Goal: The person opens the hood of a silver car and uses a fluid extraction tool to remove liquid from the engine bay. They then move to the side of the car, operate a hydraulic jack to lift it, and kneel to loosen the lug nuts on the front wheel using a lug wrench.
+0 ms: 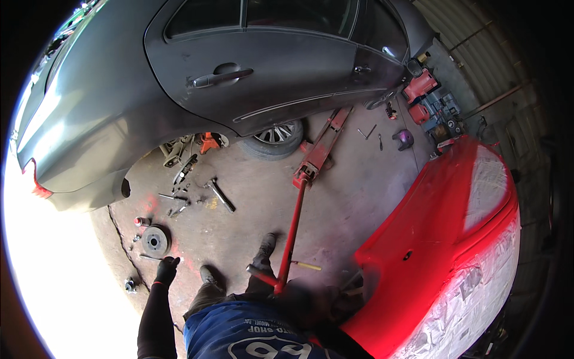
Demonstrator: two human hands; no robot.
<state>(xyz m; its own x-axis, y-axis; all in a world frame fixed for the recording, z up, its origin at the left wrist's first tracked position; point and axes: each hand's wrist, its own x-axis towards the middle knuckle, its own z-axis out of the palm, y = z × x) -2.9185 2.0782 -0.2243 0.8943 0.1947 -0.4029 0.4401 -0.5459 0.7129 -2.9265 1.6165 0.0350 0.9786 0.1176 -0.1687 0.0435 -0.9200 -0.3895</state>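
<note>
My left hand [167, 271], in a dark glove, hangs low with its fingers curled together, close to a brake disc [156, 240] lying flat on the floor. Whatever its fingers hold, if anything, is too small to make out. A dark, smeared shape beside the foot of the red jack handle [291, 242] seems to be my right hand [304, 297]; its fingers do not show. That handle rises toward me from a red floor jack [320, 149], whose front end reaches under the grey car [287, 72]. A hammer [222, 196] and other hand tools lie beyond the disc.
A removed wheel [275, 139] lies partly beneath the car, with an orange jack stand [208, 142] by the open wheel arch. To the right is a bright red car panel [412, 251], partly masked with paper. Red and grey tool cases [439, 105] stand along the wall.
</note>
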